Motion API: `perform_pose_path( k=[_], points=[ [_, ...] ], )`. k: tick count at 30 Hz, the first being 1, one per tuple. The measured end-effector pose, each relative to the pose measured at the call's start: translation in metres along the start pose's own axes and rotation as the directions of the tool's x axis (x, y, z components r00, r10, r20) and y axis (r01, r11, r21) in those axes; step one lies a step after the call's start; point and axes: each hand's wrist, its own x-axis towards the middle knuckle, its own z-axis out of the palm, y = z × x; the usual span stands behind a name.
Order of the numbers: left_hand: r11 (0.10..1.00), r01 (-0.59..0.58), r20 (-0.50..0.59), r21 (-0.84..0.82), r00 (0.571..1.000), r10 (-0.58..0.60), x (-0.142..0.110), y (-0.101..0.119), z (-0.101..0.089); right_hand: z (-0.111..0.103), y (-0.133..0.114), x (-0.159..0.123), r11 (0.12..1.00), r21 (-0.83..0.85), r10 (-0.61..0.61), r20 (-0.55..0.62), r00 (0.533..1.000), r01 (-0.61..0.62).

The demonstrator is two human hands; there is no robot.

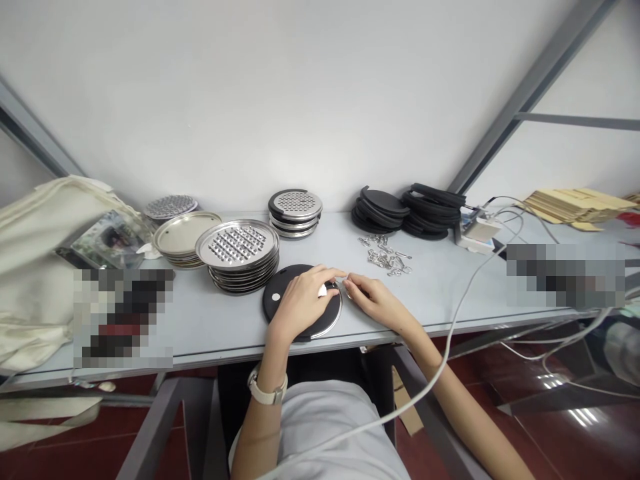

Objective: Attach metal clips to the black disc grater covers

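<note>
A round black disc (315,323) with a bright metal rim along its lower right lies near the table's front edge. My left hand (303,297) rests over it, fingers bent towards its right edge, holding it down. Something small and white wraps one of that hand's fingers. Beside the disc's right edge, my right hand (373,300) is closed in a pinch, its fingertips almost meeting the left ones. A tiny shiny bit shows by the fingertips, too small to name. Behind the right hand lie loose small metal clips (385,257).
Metal grater plates (240,245) are stacked left of the disc, beside plain round plates (187,233). Further back stand rimmed graters (296,205) and black round holders (383,203). A power strip (477,237) sits right. A white cable (450,333) crosses before my right arm.
</note>
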Motion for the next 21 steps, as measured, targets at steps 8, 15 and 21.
perform_pose_path(
  k=[8,15,21],
  points=[
    [1.0,-0.013,0.008,-0.011,1.0,0.013,-0.001,0.0004,0.0001,0.0006,0.0017,-0.0002,1.0,-0.002,-0.025,0.025,0.999,0.025],
    [1.0,-0.008,-0.014,-0.017,1.0,0.008,0.0,-0.0017,0.0011,0.0078,-0.0028,0.0059,0.993,-0.065,-0.093,0.006,0.996,0.093],
    [1.0,-0.012,-0.025,-0.027,1.0,0.011,0.0004,-0.0032,0.0012,0.0079,0.0,0.0054,0.994,-0.045,-0.099,0.01,0.995,0.099]
  ],
)
